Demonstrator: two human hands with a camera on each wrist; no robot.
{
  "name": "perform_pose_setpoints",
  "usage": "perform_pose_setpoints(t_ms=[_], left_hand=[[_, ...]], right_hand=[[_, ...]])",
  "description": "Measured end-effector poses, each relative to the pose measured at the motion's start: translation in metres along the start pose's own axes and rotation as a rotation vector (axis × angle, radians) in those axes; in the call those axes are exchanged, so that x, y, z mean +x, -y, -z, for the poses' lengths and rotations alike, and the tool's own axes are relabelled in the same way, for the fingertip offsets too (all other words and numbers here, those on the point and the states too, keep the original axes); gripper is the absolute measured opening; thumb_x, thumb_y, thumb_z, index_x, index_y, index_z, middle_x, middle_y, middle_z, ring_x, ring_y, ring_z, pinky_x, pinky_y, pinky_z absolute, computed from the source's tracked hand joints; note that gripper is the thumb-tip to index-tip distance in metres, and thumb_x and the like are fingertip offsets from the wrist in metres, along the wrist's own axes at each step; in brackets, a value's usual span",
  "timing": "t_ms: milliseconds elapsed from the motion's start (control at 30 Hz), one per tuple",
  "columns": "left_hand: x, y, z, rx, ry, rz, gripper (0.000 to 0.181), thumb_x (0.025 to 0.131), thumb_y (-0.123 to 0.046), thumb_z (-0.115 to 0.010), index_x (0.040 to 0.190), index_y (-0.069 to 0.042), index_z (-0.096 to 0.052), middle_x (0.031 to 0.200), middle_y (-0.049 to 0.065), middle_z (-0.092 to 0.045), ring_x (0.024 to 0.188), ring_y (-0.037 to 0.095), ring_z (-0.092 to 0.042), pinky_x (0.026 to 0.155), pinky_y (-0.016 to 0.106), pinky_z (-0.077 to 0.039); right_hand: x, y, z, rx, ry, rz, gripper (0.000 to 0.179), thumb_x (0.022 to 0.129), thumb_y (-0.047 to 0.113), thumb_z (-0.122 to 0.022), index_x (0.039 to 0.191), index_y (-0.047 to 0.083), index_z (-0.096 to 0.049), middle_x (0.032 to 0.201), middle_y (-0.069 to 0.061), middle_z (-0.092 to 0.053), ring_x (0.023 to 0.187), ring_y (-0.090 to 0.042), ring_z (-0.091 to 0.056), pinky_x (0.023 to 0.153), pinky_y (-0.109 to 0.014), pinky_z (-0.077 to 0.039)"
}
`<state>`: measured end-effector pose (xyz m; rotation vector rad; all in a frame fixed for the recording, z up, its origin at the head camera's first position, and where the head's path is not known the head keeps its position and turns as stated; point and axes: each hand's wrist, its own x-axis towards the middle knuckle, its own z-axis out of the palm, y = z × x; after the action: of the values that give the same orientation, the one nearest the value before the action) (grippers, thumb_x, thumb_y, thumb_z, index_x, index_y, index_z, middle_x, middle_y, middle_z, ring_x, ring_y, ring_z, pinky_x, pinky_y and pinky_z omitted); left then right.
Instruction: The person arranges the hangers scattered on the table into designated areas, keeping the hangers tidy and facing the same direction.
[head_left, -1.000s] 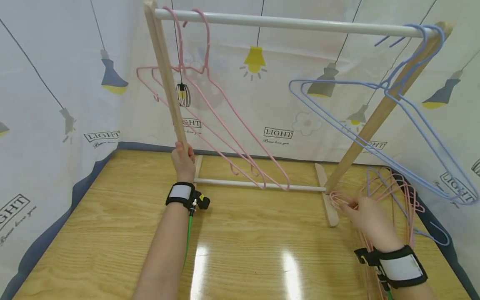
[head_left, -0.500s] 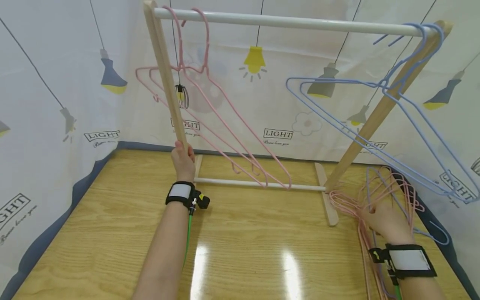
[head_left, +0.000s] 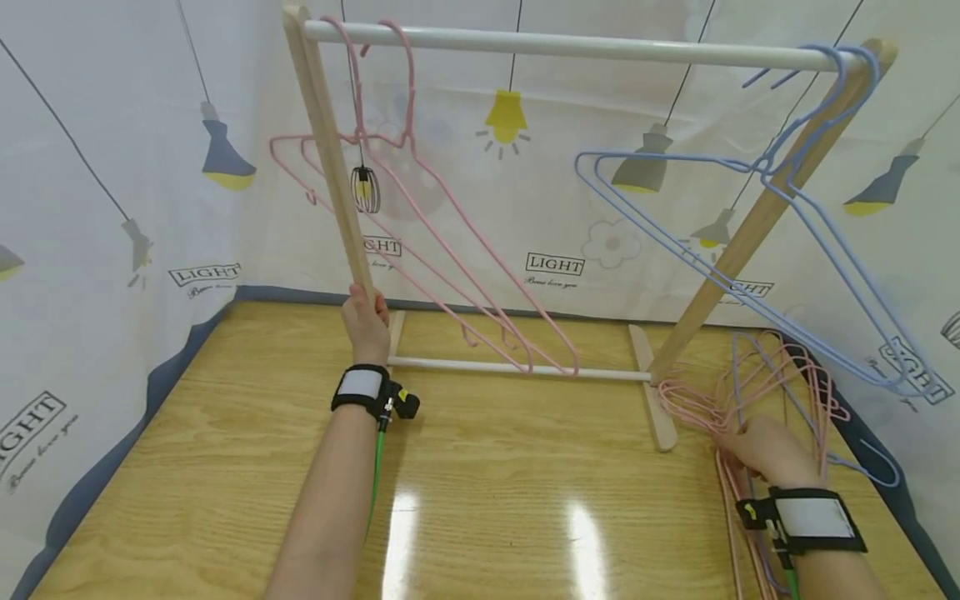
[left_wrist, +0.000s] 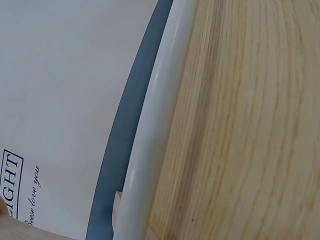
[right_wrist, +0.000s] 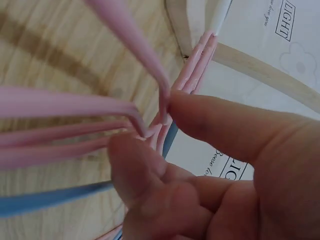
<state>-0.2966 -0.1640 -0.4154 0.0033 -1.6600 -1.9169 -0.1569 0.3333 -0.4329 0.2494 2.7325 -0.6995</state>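
Observation:
My left hand (head_left: 366, 327) grips the lower part of the rack's left wooden post (head_left: 330, 158); the left wrist view shows mainly the white lower bar (left_wrist: 155, 110). At the right, my right hand (head_left: 776, 452) is at a pile of pink hangers (head_left: 686, 406) on the table. In the right wrist view, thumb and forefinger pinch a pink hanger (right_wrist: 135, 47) near the bend by its neck. Other pink wires and a blue hanger (right_wrist: 60, 198) lie close to these fingers. How many wires are between the fingertips is hard to tell.
Two pink hangers (head_left: 442, 171) hang at the left of the white top rod (head_left: 555, 46). Two blue hangers (head_left: 675, 158) hang at its right end. The rack's right foot (head_left: 660, 425) stands beside the pile. Printed cloth (head_left: 465, 208) encloses the wooden table (head_left: 480, 483).
My right hand has moved right and nearer to me, from the pink hooks to the hanger necks. It barely shifts in the last half second. My left hand stays on the post.

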Motion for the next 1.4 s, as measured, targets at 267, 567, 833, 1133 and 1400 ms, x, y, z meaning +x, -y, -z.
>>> perform_pose_setpoints(t_ms=[267, 567, 833, 1133, 1400], left_hand=[[-0.001, -0.002, 0.0, -0.005, 0.009, -0.016, 0.11, 0.068, -0.089, -0.039, 0.072, 0.021, -0.041, 0.05, -0.004, -0.035, 0.04, 0.002, -0.031, 0.039, 0.018, -0.022], [-0.001, -0.001, -0.001, -0.014, 0.011, -0.024, 0.107, 0.069, -0.088, -0.04, 0.07, 0.019, -0.041, 0.05, -0.003, -0.035, 0.04, 0.002, -0.03, 0.039, 0.019, -0.023], [-0.001, -0.003, 0.0, 0.016, 0.015, -0.022, 0.109, 0.07, -0.089, -0.036, 0.071, 0.02, -0.042, 0.049, -0.005, -0.035, 0.04, 0.002, -0.031, 0.039, 0.018, -0.023], [0.005, 0.013, 0.002, 0.003, -0.001, -0.012, 0.098, 0.067, -0.09, -0.038, 0.063, 0.008, -0.043, 0.048, -0.005, -0.035, 0.039, 0.003, -0.03, 0.038, 0.02, -0.021], [0.013, 0.033, 0.002, 0.019, -0.038, 0.015, 0.089, 0.064, -0.093, -0.038, 0.059, -0.005, -0.045, 0.047, -0.004, -0.033, 0.038, 0.006, -0.027, 0.037, 0.021, -0.019]], right_hand=[[0.0, 0.001, 0.0, 0.022, -0.02, -0.017, 0.03, 0.088, 0.02, -0.055, 0.06, 0.01, -0.049, 0.052, 0.0, -0.048, 0.044, -0.014, -0.044, 0.045, -0.029, -0.036], [-0.007, 0.009, 0.003, 0.026, -0.024, 0.012, 0.034, 0.095, 0.018, -0.048, 0.063, 0.006, -0.052, 0.053, -0.001, -0.052, 0.049, -0.018, -0.051, 0.051, -0.032, -0.04], [-0.013, 0.02, 0.01, 0.193, -0.025, 0.016, 0.026, 0.095, 0.008, -0.041, 0.081, -0.008, -0.056, 0.065, -0.006, -0.058, 0.057, -0.018, -0.062, 0.055, -0.032, -0.052], [-0.027, 0.043, 0.018, 0.193, -0.137, 0.059, 0.029, 0.1, 0.015, -0.044, 0.085, -0.008, -0.055, 0.063, -0.003, -0.061, 0.055, -0.018, -0.064, 0.054, -0.032, -0.053], [-0.046, 0.076, 0.013, 0.262, -0.279, 0.119, 0.026, 0.099, 0.015, -0.049, 0.089, -0.008, -0.057, 0.062, -0.005, -0.062, 0.051, -0.017, -0.062, 0.049, -0.03, -0.051]])
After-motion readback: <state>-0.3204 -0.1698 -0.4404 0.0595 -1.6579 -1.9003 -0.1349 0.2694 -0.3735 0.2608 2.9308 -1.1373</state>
